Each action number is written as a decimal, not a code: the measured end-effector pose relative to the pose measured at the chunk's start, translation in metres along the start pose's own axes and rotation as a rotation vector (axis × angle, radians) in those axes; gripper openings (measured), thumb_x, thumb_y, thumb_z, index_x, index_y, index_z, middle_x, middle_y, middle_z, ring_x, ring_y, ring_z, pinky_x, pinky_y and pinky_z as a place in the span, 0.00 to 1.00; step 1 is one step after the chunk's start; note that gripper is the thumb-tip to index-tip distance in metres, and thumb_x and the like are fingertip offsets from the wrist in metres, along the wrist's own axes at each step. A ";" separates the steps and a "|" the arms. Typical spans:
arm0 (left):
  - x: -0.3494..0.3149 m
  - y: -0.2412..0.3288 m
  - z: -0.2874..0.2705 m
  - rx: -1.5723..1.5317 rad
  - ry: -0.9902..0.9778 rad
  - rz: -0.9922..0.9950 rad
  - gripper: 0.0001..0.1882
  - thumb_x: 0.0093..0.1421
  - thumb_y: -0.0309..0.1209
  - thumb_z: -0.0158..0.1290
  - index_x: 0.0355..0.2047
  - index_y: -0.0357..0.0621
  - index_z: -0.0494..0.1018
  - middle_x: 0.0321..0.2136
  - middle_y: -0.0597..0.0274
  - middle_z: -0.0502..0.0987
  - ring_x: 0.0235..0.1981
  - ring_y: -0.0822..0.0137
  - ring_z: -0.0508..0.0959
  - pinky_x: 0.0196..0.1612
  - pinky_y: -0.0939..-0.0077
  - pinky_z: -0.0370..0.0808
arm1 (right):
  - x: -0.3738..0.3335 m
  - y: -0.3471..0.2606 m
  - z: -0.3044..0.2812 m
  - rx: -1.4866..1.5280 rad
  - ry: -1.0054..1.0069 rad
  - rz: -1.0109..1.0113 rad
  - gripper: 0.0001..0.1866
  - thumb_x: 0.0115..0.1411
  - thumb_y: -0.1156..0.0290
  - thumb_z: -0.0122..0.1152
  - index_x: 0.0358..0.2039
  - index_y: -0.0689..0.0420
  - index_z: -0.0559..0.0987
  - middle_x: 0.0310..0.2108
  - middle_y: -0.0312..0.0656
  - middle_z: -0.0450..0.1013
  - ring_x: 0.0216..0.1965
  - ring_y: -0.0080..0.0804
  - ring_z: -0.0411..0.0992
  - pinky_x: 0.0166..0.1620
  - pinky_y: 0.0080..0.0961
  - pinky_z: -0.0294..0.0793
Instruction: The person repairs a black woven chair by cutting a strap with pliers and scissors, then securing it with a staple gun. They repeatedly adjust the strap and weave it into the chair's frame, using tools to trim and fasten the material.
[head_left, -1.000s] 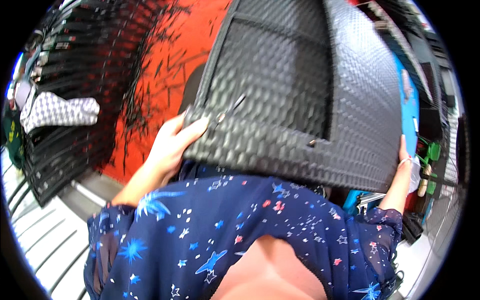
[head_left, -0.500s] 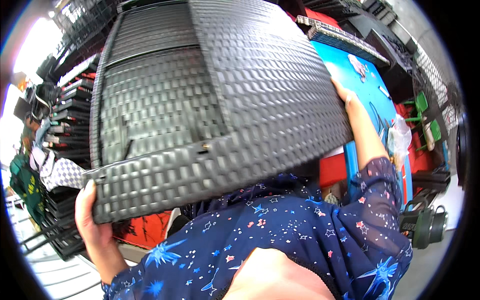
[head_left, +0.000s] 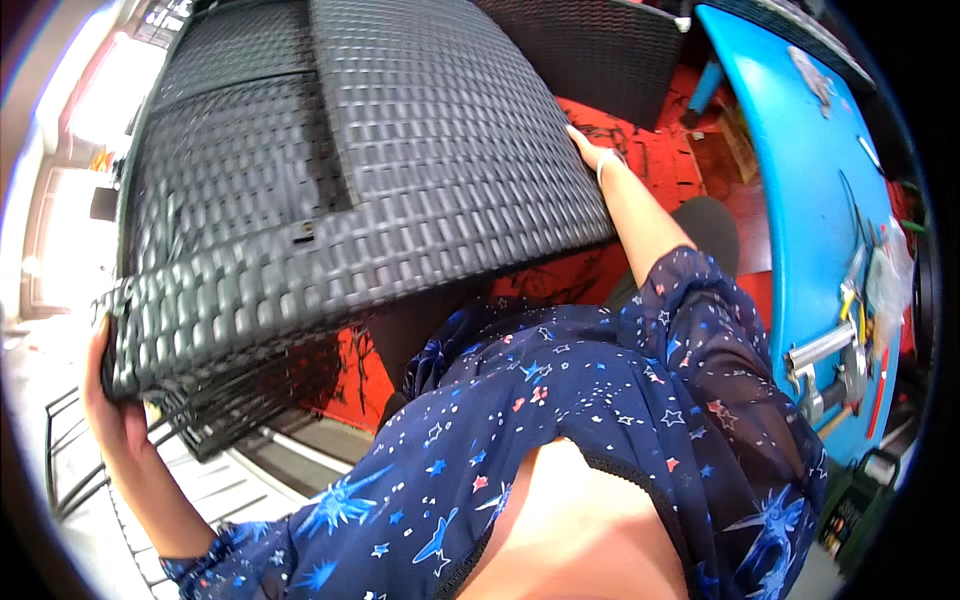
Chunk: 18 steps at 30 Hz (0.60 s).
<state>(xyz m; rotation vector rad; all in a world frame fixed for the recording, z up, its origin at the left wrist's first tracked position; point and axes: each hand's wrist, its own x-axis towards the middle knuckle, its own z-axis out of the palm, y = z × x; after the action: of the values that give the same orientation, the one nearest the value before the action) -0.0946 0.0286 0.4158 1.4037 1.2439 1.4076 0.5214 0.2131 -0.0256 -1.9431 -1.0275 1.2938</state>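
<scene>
A large black woven wicker furniture piece (head_left: 450,150), boxy with a sunken section on its left half, is held up across the view in front of my body. My left hand (head_left: 112,395) is closed round its near left corner. At the right edge my right hand (head_left: 596,152) grips the side, its fingertips hidden behind the weave. A small dark slot (head_left: 304,233) shows in the near band of the weave. The far end runs out of the upper edge of the view.
To the right stands a blue table (head_left: 800,220) carrying a metal tool (head_left: 825,365), a clear plastic bag (head_left: 890,280) and a grey rag (head_left: 812,80). Black strips litter the red floor (head_left: 640,150). Another dark woven panel (head_left: 590,50) stands behind. Black frames (head_left: 240,390) lie at lower left.
The view and my body have turned left, with the wicker piece still in both hands. More of the blue table and the red floor now shows on the right.
</scene>
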 end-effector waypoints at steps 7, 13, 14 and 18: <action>-0.037 -0.076 0.184 0.689 -0.142 -0.061 0.22 0.57 0.42 0.63 0.41 0.33 0.81 0.39 0.58 0.82 0.40 0.69 0.80 0.47 0.74 0.74 | -0.043 0.056 0.084 -0.172 -0.085 -0.071 0.56 0.59 0.22 0.32 0.70 0.59 0.61 0.69 0.53 0.59 0.74 0.44 0.51 0.73 0.41 0.46; -0.038 -0.174 0.197 0.858 -0.655 -0.291 0.26 0.59 0.47 0.62 0.36 0.29 0.81 0.25 0.58 0.82 0.26 0.70 0.80 0.34 0.72 0.76 | -0.168 -0.032 0.107 0.383 -0.012 -0.731 0.29 0.74 0.53 0.47 0.64 0.63 0.70 0.62 0.46 0.70 0.64 0.34 0.66 0.68 0.32 0.59; -0.039 -0.181 0.193 0.762 -0.711 -0.355 0.24 0.63 0.46 0.60 0.36 0.30 0.80 0.29 0.63 0.81 0.30 0.75 0.78 0.37 0.74 0.75 | -0.193 -0.033 0.115 0.304 -0.062 -0.840 0.24 0.74 0.60 0.46 0.62 0.63 0.71 0.60 0.44 0.72 0.63 0.33 0.67 0.68 0.31 0.60; -0.049 -0.170 0.215 0.648 -0.884 -0.309 0.24 0.63 0.48 0.60 0.37 0.33 0.80 0.30 0.66 0.81 0.32 0.77 0.77 0.37 0.81 0.72 | -0.265 -0.029 0.152 0.104 -0.126 -1.194 0.25 0.68 0.59 0.58 0.60 0.60 0.72 0.52 0.47 0.75 0.56 0.32 0.71 0.60 0.30 0.69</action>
<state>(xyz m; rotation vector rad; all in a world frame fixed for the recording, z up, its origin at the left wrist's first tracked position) 0.1038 0.0433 0.2213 1.8445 1.2395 0.0706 0.3097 0.0124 0.0709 -0.8158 -1.7224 0.7134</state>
